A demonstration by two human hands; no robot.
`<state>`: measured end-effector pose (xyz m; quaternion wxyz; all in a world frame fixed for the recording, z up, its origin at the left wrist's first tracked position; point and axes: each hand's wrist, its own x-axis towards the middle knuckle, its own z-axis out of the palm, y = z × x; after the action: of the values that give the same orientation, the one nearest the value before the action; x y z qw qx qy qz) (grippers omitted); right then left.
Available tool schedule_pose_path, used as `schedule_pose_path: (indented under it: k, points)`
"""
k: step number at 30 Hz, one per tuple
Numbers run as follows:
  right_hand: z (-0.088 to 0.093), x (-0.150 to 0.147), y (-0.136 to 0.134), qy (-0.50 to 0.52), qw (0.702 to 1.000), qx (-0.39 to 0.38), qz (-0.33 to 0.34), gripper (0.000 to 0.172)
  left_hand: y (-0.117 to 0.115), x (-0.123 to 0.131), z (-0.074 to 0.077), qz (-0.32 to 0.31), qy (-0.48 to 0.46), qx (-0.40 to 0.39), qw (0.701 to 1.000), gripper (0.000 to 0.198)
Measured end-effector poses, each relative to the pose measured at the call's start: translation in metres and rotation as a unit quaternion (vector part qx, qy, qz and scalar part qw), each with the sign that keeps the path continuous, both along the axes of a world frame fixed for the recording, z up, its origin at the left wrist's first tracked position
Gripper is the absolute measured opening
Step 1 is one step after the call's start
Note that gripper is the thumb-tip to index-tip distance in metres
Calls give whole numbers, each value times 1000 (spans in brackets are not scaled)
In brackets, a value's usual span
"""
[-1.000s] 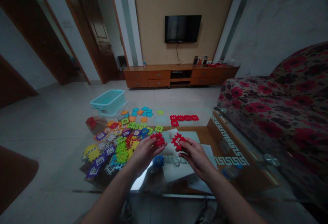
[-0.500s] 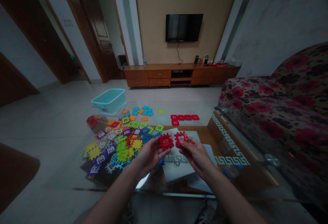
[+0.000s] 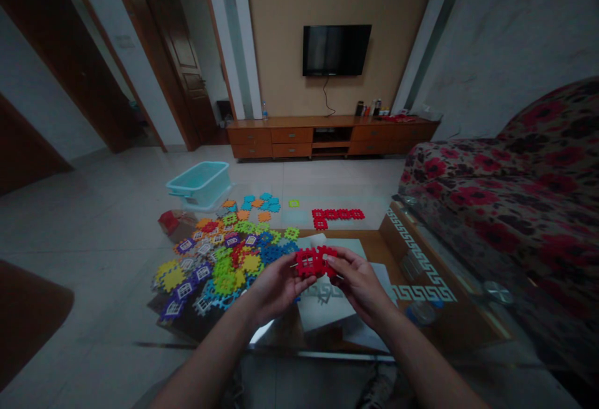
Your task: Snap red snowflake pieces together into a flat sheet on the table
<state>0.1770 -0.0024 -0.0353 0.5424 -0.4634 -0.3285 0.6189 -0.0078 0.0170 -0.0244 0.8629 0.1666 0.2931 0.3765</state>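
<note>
My left hand [image 3: 277, 283] grips a square red interlocking block [image 3: 307, 262] with a window-like grid in its middle. A second red block [image 3: 328, 253] is pinched in my right hand [image 3: 358, 277], thumb on its face. The two blocks meet edge to edge above the glass table; whether their teeth are locked I cannot tell. Beyond my hands, a row of joined red blocks [image 3: 344, 214] lies on the table, with one more below its left end. To the left spreads a pile of mixed-colour interlocking blocks [image 3: 224, 265].
A pale blue plastic tub [image 3: 201, 186] stands at the table's far left corner. Blue and orange blocks [image 3: 262, 203] and a lone lime block [image 3: 294, 204] lie at the far side. White papers [image 3: 327, 315] show under the glass. A flowered sofa [image 3: 515, 191] borders the right.
My hands have come together, bringing the two red blocks from a small gap into contact. The right block has shifted slightly left and tilted. The blocks on the table have not moved.
</note>
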Motion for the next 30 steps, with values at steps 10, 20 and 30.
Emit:
schedule_pose_path:
  k: [10,20,30]
  points:
    - [-9,2,3,-10,999,30,-20,52,-8,-1,2,-16,21,74,997,19]
    - [-7,2,0,-64,996,52,31,45,-9,-1,-2,-60,34,182,981,29]
    - [-2,0,-2,-100,988,95,70,39,-10,0,-2,-61,68,146,985,41]
